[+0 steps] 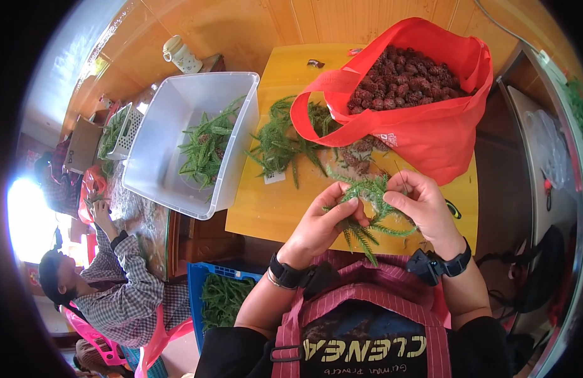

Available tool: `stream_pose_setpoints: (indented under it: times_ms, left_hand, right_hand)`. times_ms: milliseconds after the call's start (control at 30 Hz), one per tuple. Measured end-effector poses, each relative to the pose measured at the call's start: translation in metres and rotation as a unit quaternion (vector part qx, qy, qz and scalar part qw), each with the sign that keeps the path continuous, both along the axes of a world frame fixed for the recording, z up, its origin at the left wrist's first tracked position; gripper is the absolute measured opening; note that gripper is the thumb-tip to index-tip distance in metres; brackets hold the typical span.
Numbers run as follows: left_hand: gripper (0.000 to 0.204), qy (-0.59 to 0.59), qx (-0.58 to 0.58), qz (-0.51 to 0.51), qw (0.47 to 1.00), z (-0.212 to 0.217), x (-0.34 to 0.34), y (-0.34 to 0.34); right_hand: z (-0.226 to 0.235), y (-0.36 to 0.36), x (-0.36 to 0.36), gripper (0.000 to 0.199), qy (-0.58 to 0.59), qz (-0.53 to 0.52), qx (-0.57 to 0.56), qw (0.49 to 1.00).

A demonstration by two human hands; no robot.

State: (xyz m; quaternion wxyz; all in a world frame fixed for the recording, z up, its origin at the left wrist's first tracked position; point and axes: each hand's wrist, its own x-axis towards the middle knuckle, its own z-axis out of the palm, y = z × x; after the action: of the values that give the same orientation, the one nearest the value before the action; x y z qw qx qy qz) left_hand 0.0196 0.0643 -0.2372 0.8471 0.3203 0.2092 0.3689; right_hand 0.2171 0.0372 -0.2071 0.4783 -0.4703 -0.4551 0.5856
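Observation:
My left hand (329,220) pinches a green pine-like sprig (365,234) between thumb and fingers, just above the near edge of the yellow table. Closed on the same greenery from the other side is my right hand (423,206), thumb against forefinger. A thin dark strand sticks up by its fingertips; its kind cannot be made out. Beyond my hands, several loose pine cones (356,160) lie on the tabletop. A heap of green sprigs (275,142) spreads to their left.
A red bag (417,135) full of pine cones (401,82) stands at the back right. Left is a clear plastic bin (154,135) holding sprigs. A blue crate (195,296) with greenery sits below it. A co-worker in a checked sleeve (137,261) sits at far left.

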Motion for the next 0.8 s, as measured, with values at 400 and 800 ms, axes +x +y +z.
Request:
stream_pose_setpoints:
  times_ms: [400,800]
  left_hand:
    - [0.018,0.019,-0.006,0.045,0.999,0.0,0.003,-0.008]
    - [0.015,0.042,-0.051,0.024,0.998,-0.006,0.0,-0.007]
  right_hand:
    - [0.004,-0.006,0.0,0.008,0.053,-0.012,-0.01,0.998]
    - [0.003,-0.014,0.0,0.027,0.029,0.054,0.013,0.998]
